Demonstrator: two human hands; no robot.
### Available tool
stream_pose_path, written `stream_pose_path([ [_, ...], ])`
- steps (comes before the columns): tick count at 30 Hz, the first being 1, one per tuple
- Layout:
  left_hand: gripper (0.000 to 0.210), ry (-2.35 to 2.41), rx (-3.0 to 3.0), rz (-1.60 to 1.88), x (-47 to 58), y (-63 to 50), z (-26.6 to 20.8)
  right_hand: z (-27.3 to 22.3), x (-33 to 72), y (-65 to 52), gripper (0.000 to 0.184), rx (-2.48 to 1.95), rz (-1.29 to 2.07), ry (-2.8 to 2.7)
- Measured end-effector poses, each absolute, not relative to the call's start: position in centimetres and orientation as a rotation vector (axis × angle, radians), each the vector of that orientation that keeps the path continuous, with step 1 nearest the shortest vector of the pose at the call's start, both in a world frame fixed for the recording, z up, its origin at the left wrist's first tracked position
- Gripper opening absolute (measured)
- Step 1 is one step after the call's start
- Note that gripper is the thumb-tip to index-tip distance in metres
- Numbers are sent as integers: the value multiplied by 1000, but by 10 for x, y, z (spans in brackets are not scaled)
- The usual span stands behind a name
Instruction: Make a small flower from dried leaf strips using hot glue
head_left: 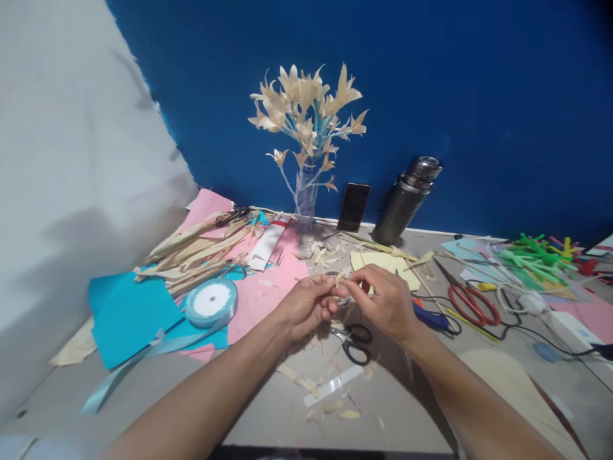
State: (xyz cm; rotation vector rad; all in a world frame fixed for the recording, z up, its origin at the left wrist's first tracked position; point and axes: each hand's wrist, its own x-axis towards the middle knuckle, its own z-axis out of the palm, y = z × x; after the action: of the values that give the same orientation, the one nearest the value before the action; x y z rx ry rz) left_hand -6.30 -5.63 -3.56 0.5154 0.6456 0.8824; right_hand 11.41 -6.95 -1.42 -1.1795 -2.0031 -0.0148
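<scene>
Left hand (306, 308): grip pinching pale strip (341, 278)
Right hand (384, 301): grip apparently pinching it too
Black scissors (360, 360): on bench (268, 415), near left hand

Work surf.: grey tabletop (268, 421). Ref.: blk-handled scissors (348, 340), lying flat. In front of ref.: clear strip (334, 386) w/ pale scraps (349, 414) nearby. L of ref.: pink sheet (256, 297); farther L, blue sheet (129, 316). Well behind ref., L to R: clear vase (305, 198), phone (354, 207), flask (405, 204), all standing. Behind ref., slightly R: yellow sheet (405, 271). R of ref.: red-handled scissors (467, 310).
</scene>
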Motion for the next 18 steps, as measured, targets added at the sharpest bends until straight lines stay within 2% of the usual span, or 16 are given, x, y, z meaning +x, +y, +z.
stream_pose_path([
  [14,25,536,522,875,-64,-58,-35,-17,107,-68,3,-1231,500,-1809],
  [18,27,512,551,897,-63,-59,-34,-21,103,-68,7,-1264,684,-1743],
])
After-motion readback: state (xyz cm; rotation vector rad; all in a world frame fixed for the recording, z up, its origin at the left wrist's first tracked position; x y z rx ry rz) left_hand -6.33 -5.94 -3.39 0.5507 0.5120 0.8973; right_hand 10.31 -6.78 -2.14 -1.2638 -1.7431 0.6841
